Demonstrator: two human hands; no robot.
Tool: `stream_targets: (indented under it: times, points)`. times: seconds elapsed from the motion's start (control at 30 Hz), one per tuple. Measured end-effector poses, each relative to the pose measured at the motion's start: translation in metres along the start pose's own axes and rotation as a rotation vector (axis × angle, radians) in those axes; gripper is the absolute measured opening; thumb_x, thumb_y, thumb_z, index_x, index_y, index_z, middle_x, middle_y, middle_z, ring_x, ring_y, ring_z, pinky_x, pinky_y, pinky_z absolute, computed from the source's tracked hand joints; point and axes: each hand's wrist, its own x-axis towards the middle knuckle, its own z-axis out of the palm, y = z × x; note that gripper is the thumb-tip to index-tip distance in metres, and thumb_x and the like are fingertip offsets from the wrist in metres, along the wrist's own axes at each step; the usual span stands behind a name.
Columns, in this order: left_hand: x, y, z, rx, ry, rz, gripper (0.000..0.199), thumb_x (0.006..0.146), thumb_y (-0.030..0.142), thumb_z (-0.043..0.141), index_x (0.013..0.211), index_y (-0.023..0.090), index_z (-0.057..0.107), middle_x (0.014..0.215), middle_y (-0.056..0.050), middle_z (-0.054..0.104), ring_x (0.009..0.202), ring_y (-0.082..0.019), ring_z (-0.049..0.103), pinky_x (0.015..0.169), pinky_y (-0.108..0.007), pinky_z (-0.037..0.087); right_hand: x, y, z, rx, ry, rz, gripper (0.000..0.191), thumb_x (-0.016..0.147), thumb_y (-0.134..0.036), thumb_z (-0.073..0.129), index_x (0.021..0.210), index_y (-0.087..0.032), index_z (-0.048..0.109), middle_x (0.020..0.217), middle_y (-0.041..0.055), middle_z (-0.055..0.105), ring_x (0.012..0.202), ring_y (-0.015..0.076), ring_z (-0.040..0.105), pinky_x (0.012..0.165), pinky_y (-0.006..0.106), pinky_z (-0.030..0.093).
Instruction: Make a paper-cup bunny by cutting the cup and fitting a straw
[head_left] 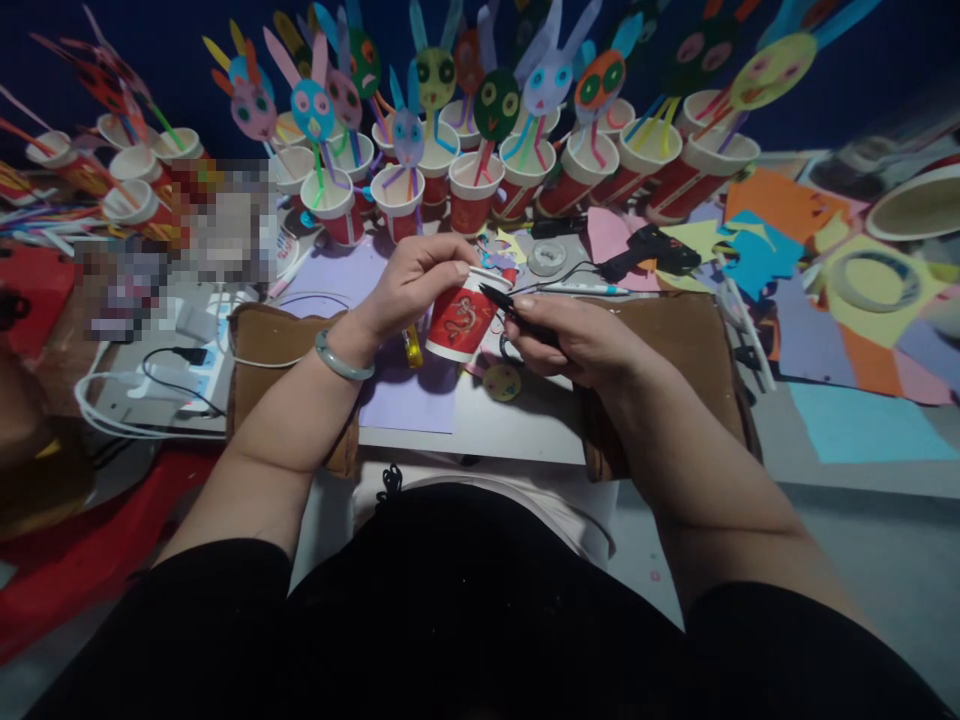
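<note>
My left hand grips a red paper cup by its white rim, with the fingers partly hidden behind it. The cup is tilted and has a gold dragon printed on its side. In my right hand is a slim black pointed tool, its tip against or very close to the cup near the rim; I cannot tell its exact kind. Under the hands lie a lilac paper sheet and a small round yellow paper face. A yellow-ended tool lies left of the cup.
Rows of red paper cups holding straws and paper rabbit faces line the back. At right are a black glue gun, tape and coloured paper scraps. Brown pads lie under my forearms. Cables and a power strip stand left.
</note>
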Motion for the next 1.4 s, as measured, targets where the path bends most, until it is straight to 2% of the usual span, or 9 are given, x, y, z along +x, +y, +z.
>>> stream_targets:
  times: [0.3, 0.5, 0.7, 1.13, 1.4]
  points:
    - [-0.0003, -0.0007, -0.0019, 0.019, -0.034, -0.013, 0.030, 0.097, 0.049, 0.062, 0.084, 0.023, 0.071, 0.077, -0.002, 0.070, 0.078, -0.018, 0.067, 0.072, -0.035, 0.057, -0.0014, 0.0007, -0.0001, -0.034, -0.007, 0.002, 0.043, 0.099, -0.057, 0.069, 0.082, -0.018, 0.062, 0.041, -0.0094, 0.039, 0.036, 0.0046, 0.023, 0.037, 0.021, 0.018]
    - [-0.0008, -0.0007, -0.0032, 0.023, -0.054, -0.034, 0.029, 0.095, 0.048, 0.063, 0.085, 0.022, 0.073, 0.077, -0.003, 0.070, 0.077, -0.019, 0.068, 0.072, -0.036, 0.058, -0.0025, 0.0004, 0.0011, -0.048, 0.006, -0.007, 0.040, 0.101, -0.052, 0.067, 0.080, -0.018, 0.062, 0.041, -0.0091, 0.039, 0.036, 0.0044, 0.023, 0.037, 0.021, 0.016]
    - [-0.0006, -0.0005, -0.0037, 0.046, -0.060, 0.001, 0.033, 0.098, 0.050, 0.061, 0.085, 0.023, 0.073, 0.078, -0.002, 0.070, 0.076, -0.018, 0.068, 0.072, -0.035, 0.058, -0.0018, 0.0018, 0.0004, -0.060, 0.007, -0.006, 0.041, 0.101, -0.054, 0.068, 0.082, -0.018, 0.062, 0.042, -0.0098, 0.038, 0.037, 0.0042, 0.023, 0.038, 0.021, 0.016]
    - [-0.0001, 0.0000, -0.0035, 0.020, -0.046, -0.047, 0.028, 0.094, 0.046, 0.063, 0.082, 0.023, 0.071, 0.072, -0.001, 0.065, 0.076, -0.019, 0.066, 0.072, -0.036, 0.057, -0.0009, -0.0002, 0.0030, -0.079, 0.021, -0.033, 0.050, 0.088, -0.063, 0.081, 0.076, -0.020, 0.058, 0.043, -0.0107, 0.037, 0.037, 0.0037, 0.022, 0.037, 0.021, 0.014]
    - [0.0009, 0.0026, -0.0022, 0.020, -0.098, -0.009, 0.026, 0.096, 0.042, 0.062, 0.083, 0.022, 0.073, 0.077, -0.001, 0.071, 0.076, -0.017, 0.068, 0.071, -0.034, 0.058, -0.0026, -0.0021, -0.0008, -0.074, 0.019, 0.035, 0.040, 0.100, -0.054, 0.066, 0.081, -0.019, 0.060, 0.041, -0.0095, 0.036, 0.036, 0.0053, 0.022, 0.037, 0.022, 0.018]
